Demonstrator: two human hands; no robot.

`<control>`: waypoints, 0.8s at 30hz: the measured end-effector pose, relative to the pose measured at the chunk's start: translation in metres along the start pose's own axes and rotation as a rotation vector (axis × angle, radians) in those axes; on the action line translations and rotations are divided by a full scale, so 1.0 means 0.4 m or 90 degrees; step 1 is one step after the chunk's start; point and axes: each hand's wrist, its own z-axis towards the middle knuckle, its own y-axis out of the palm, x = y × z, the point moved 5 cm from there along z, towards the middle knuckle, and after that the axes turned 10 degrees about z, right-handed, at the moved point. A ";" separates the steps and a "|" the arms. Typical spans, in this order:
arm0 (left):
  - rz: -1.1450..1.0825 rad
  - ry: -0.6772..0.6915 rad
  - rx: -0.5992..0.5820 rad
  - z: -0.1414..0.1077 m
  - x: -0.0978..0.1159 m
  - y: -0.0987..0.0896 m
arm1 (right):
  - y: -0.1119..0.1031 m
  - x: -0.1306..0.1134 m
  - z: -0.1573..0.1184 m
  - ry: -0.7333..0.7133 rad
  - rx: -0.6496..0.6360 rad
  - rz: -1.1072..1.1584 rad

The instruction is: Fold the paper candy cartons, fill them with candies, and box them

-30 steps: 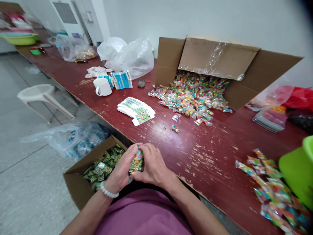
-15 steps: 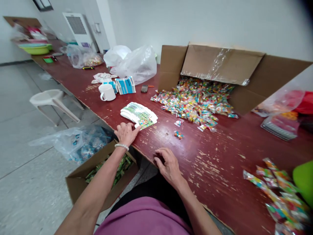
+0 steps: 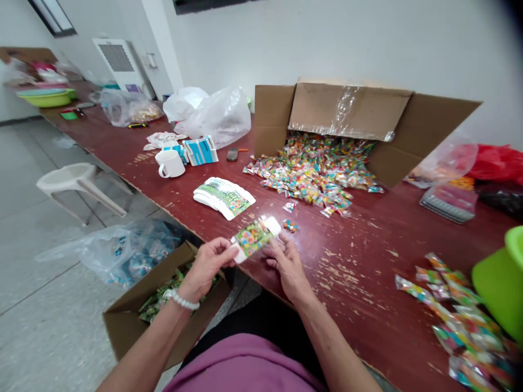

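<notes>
Pinched by its near left end, a small printed paper carton (image 3: 254, 238), green with colourful pictures and white flaps, is in my left hand (image 3: 208, 267). My right hand (image 3: 288, 265) is at the carton's right end, its fingers apart and slightly blurred; whether they touch it is hard to tell. Just beyond lies a fanned stack of similar flat cartons (image 3: 224, 197) on the red table (image 3: 347, 272). A wrapped candy piece (image 3: 291, 226) lies close to my right fingertips.
A tipped cardboard box (image 3: 347, 111) spills wrapped candies (image 3: 314, 174) across the table. Left of it are a white mug (image 3: 170, 164) and plastic bags (image 3: 220, 120). Candy strips (image 3: 457, 305) and a green tub (image 3: 500, 283) are at right. Below the edge stands a box of green packets (image 3: 134, 340).
My left hand has lifted a carton from the stack and brought it right, toward me. My right hand has risen from the table edge to the carton's other end.
</notes>
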 end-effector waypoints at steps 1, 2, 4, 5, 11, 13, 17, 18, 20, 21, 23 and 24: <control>-0.066 -0.012 -0.070 -0.031 -0.004 0.022 | 0.008 -0.013 -0.003 0.006 -0.017 0.047; -0.129 -0.029 -0.154 -0.058 -0.007 0.043 | 0.015 -0.027 -0.008 0.004 -0.034 0.082; -0.240 -0.063 -0.335 -0.100 -0.005 0.081 | 0.027 -0.052 -0.024 0.006 -0.073 0.117; -0.286 -0.070 -0.412 -0.114 0.001 0.094 | 0.034 -0.060 -0.034 0.018 -0.100 0.117; -0.443 -0.037 -0.638 -0.147 0.044 0.157 | 0.079 -0.072 -0.099 0.111 -0.294 0.062; -0.493 -0.041 -0.635 -0.154 0.041 0.173 | 0.087 -0.075 -0.112 0.135 -0.321 0.056; -0.504 -0.028 -0.546 -0.151 0.020 0.174 | 0.092 -0.082 -0.123 0.148 -0.339 0.035; -0.491 -0.025 -0.535 -0.151 0.017 0.172 | 0.092 -0.083 -0.125 0.147 -0.341 0.037; -0.459 -0.032 -0.514 -0.149 0.018 0.166 | 0.094 -0.083 -0.128 0.146 -0.350 0.043; -0.441 -0.038 -0.499 -0.149 0.021 0.162 | 0.096 -0.082 -0.130 0.147 -0.353 0.043; -0.408 -0.054 -0.469 -0.148 0.032 0.155 | 0.097 -0.084 -0.133 0.141 -0.349 0.038; -0.393 -0.061 -0.456 -0.148 0.037 0.153 | 0.096 -0.088 -0.133 0.128 -0.338 0.034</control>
